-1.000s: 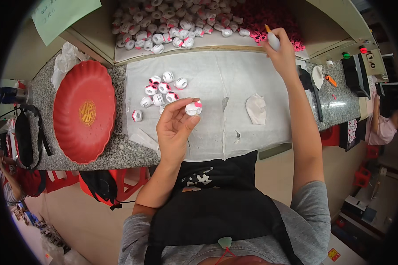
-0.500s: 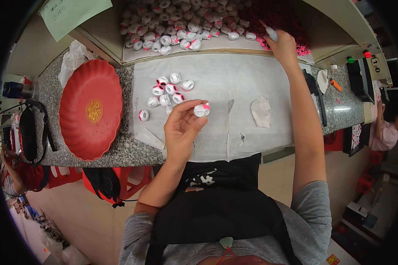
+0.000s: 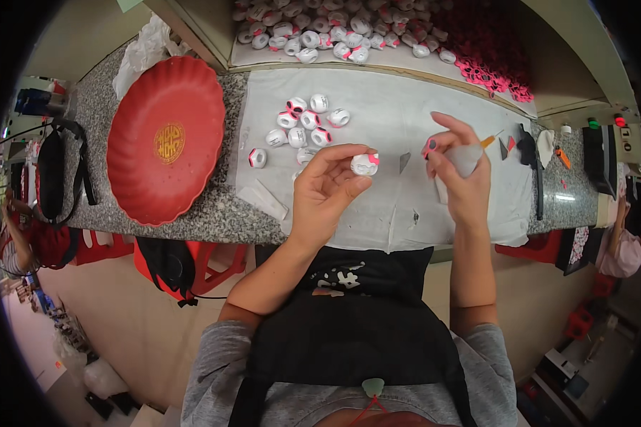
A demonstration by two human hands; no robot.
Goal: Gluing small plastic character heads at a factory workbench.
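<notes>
The left hand (image 3: 324,196) grips a rounded white plastic housing (image 3: 364,166) with a pink insert between thumb and fingers, holding it above the white sheet (image 3: 363,220) on the granite bench (image 3: 246,224). Well to its right, the right hand (image 3: 466,181) is closed around a translucent squeeze bottle (image 3: 464,160), whose orange nozzle (image 3: 487,141) and thin needle point away to the right. The same hand pinches a small pink trim piece (image 3: 429,147) at its fingertips. Beyond the left hand lies a loose cluster of white-and-pink housings (image 3: 309,119). A red scalloped tray (image 3: 165,92) sits at the left. Behind the sheet, a compartment holds a heap of white housings (image 3: 335,32) beside a pile of pink trims (image 3: 491,75).
</notes>
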